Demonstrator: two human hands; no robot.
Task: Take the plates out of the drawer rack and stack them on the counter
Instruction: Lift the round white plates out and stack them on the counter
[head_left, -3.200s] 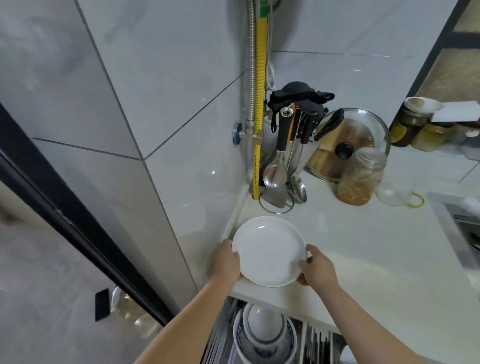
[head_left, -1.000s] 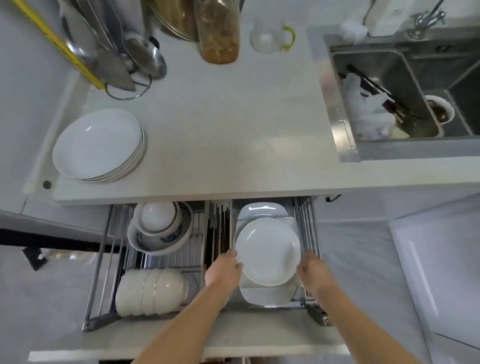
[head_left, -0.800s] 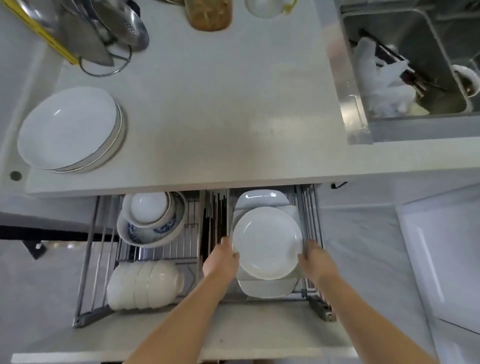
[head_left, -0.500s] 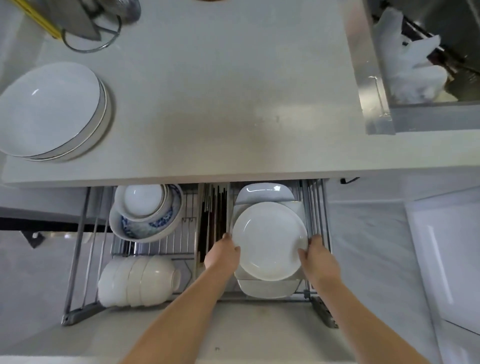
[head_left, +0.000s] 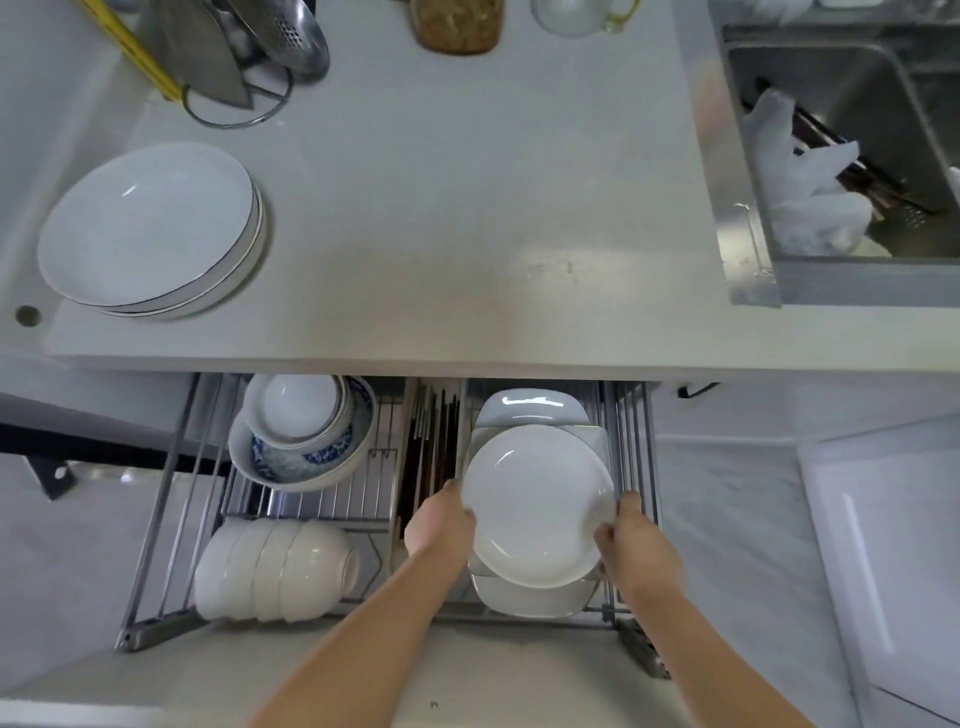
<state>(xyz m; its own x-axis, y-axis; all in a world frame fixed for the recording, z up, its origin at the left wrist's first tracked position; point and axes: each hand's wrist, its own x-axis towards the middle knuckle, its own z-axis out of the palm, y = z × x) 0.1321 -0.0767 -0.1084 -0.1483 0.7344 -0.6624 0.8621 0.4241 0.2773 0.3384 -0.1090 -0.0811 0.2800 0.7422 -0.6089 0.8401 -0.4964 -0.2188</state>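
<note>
A pale grey table (head_left: 441, 208) fills the upper half of the head view, with a steel sink (head_left: 841, 156) let into it at two o'clock and a white cloth (head_left: 800, 192) lying in the basin. At ten o'clock on the table sits a stack of white plates (head_left: 150, 228), and above it at eleven o'clock a wire stand of metal utensils (head_left: 244, 57); a jar (head_left: 460, 26) stands at twelve o'clock. Below the table edge a wire drawer rack (head_left: 171, 519) is pulled out. In its left part, at eight o'clock, a small white bowl sits inside a blue-patterned bowl (head_left: 306, 457), with a row of white bowls (head_left: 275, 569) lying on their sides nearer the camera. In the rack's right compartment, at six o'clock, the left hand (head_left: 441, 525) and right hand (head_left: 634, 545) hold a round white plate (head_left: 537, 504) by its opposite rims, the fingers of each curled closed on the edge. The plate is above square white dishes (head_left: 530, 597) that remain in the rack.
</note>
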